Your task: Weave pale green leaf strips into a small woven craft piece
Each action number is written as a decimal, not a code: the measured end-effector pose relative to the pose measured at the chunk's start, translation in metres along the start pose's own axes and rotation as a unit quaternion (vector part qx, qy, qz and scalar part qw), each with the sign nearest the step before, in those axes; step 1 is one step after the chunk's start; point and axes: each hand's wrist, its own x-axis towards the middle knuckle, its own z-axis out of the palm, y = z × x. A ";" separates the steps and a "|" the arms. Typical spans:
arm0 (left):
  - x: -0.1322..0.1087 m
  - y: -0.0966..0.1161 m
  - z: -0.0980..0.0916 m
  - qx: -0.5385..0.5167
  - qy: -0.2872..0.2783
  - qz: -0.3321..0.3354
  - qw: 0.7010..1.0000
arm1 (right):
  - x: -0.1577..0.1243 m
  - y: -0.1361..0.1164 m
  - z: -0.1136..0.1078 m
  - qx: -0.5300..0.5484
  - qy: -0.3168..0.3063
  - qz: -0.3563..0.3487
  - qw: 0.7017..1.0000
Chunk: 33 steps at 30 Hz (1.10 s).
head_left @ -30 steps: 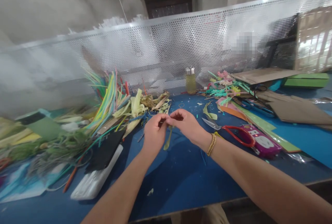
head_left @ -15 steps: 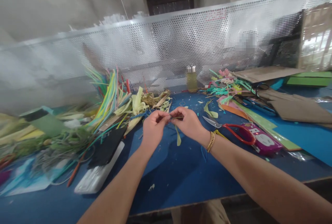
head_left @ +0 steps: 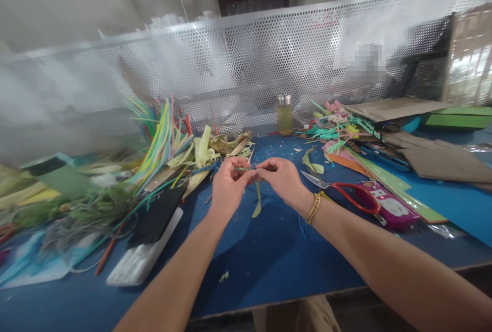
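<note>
the left hand (head_left: 228,184) and the right hand (head_left: 285,181) meet at the fingertips above the blue table (head_left: 277,260), both grasping in a pinch a narrow green strip (head_left: 258,204). the strip sits between the two thumbs and hangs below them, its wider end pointing down toward the table; the part inside the fingers is mostly hidden, so i cannot tell how it is folded or joined there. a gold bracelet (head_left: 314,208) circles the right wrist.

just right of the right hand lie red-handled scissors (head_left: 355,194), blades toward that hand, and a purple case (head_left: 392,206) touches their handles. a curled leaf (head_left: 312,162) rests beyond the right hand, near the blade tip. past the hands stands a bottle (head_left: 284,117) of yellowish liquid, upright before a metal screen (head_left: 253,60) full of holes.

beyond and left of the left hand are pale husks (head_left: 202,150) and a bunch of coloured strips (head_left: 158,137). nearer the person, left of the left hand, a black slab (head_left: 156,219) lies partly over a white one (head_left: 142,265).
</note>
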 end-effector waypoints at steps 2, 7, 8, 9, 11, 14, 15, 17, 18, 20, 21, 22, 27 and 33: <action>0.000 -0.001 0.000 -0.005 -0.005 -0.004 1.000 | 0.000 -0.002 0.000 0.045 0.003 0.021 0.999; 0.000 -0.006 -0.002 0.133 0.071 0.085 0.985 | -0.004 -0.014 0.002 0.091 0.005 0.067 0.994; 0.000 -0.007 -0.002 0.158 0.081 0.099 0.979 | -0.005 -0.016 0.002 0.093 0.005 0.068 0.993; 0.000 -0.007 -0.003 0.173 0.086 0.106 0.975 | -0.005 -0.017 0.002 0.096 0.007 0.067 0.993; 0.000 -0.006 -0.003 0.186 0.093 0.112 0.972 | -0.006 -0.017 0.003 0.105 0.010 0.063 0.992; 0.000 -0.005 -0.002 0.188 0.097 0.112 0.971 | -0.006 -0.014 0.004 0.119 0.012 0.062 0.991; 0.000 -0.004 -0.002 0.187 0.097 0.112 0.971 | -0.005 -0.013 0.004 0.121 0.012 0.060 0.991; 0.000 -0.004 -0.001 0.184 0.098 0.113 0.972 | -0.004 -0.012 0.004 0.117 0.011 0.053 0.992; 0.000 -0.004 -0.001 0.181 0.099 0.115 0.972 | -0.004 -0.011 0.004 0.111 0.010 0.048 0.993; 0.000 -0.005 -0.001 0.171 0.097 0.118 0.973 | -0.004 -0.010 0.003 0.094 0.009 0.036 0.995; 0.000 -0.006 -0.001 0.165 0.094 0.118 0.975 | -0.004 -0.010 0.003 0.085 0.010 0.030 0.996; 0.000 -0.007 -0.001 0.159 0.091 0.116 0.976 | -0.004 -0.010 0.003 0.078 0.011 0.025 0.997; 0.001 -0.011 -0.001 0.141 0.080 0.106 0.981 | -0.004 -0.005 0.004 0.068 0.018 0.005 0.997; 0.002 -0.013 -0.001 0.131 0.084 0.109 0.982 | -0.003 -0.003 0.004 0.069 0.015 0.006 0.997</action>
